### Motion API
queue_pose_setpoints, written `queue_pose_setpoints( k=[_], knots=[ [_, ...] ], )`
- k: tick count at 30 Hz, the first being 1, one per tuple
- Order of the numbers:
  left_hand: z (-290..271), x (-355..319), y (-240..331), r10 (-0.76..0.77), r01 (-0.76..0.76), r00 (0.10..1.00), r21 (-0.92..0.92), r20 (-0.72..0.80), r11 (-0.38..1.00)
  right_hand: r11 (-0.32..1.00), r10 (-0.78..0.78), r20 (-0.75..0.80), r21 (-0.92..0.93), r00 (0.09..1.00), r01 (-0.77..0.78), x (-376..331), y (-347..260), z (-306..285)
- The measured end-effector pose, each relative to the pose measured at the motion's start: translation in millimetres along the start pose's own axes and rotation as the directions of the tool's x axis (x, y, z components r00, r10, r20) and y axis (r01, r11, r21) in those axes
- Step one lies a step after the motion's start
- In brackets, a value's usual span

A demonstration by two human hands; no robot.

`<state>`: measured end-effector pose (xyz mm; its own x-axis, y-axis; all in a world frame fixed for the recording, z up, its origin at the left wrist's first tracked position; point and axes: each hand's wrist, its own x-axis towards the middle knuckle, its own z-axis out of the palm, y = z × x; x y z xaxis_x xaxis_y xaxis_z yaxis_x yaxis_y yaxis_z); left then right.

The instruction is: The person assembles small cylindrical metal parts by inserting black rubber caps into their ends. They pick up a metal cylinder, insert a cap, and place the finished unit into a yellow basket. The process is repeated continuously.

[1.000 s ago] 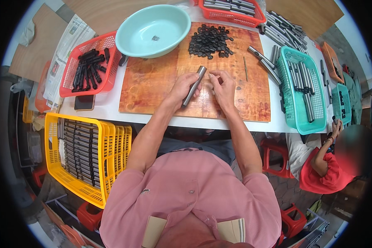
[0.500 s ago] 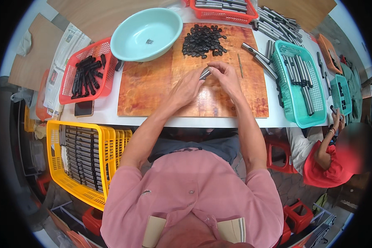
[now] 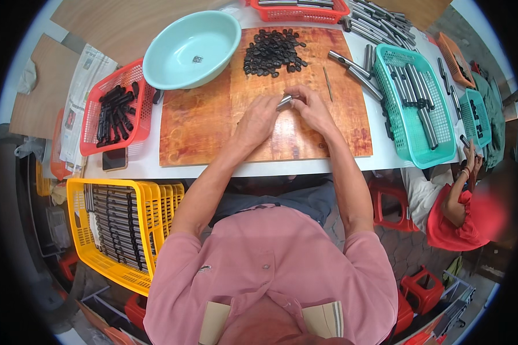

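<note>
Over the varnished wooden board, both hands meet at a short silver metal tube. My left hand is closed around the tube and covers most of its length. At the tube's far end, my right hand has its thumb and fingers bent in against it; whether a small part sits between those fingertips is hidden. Beyond the hands lies a heap of small black oval pieces. A thin pointed rod rests on the board to the right of my right hand.
A pale blue basin overlaps the board's far left. Around it stand a red basket of black parts, a green basket of metal tubes and a yellow crate of tubes. Loose tubes lie right. A person in red sits at right.
The whole view has shifted slightly, moving the table's things a little left. Both hands stay at the tube, and the right fingers have shifted slightly at its end.
</note>
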<state>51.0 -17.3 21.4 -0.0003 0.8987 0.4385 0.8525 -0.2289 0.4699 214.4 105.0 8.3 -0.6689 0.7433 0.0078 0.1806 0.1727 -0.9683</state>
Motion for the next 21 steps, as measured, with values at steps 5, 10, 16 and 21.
queue_pose_setpoints(
  k=[5,10,16,21],
  knots=[
    [-3.4,-0.4,-3.0,-0.047,0.044,0.999,-0.093,-0.026,0.995,1.0,0.012,0.042,-0.026,0.999,-0.011,-4.4,-8.1,-1.2],
    [-8.4,2.2,-1.7,-0.116,0.119,0.992,-0.071,0.042,0.99,0.996,0.03,-0.001,-0.088,1.0,-0.03,3.7,-18.2,-4.5],
    [-8.9,1.6,-1.3,-0.131,0.131,0.991,-0.03,0.024,0.991,0.835,-0.121,-0.138,-0.55,0.983,0.025,57.1,-32.6,26.0],
    [-11.1,4.3,2.3,-0.062,0.061,0.998,-0.067,-0.014,0.996,0.733,-0.182,-0.2,-0.68,0.963,-0.003,68.0,-19.7,41.1]
  ],
)
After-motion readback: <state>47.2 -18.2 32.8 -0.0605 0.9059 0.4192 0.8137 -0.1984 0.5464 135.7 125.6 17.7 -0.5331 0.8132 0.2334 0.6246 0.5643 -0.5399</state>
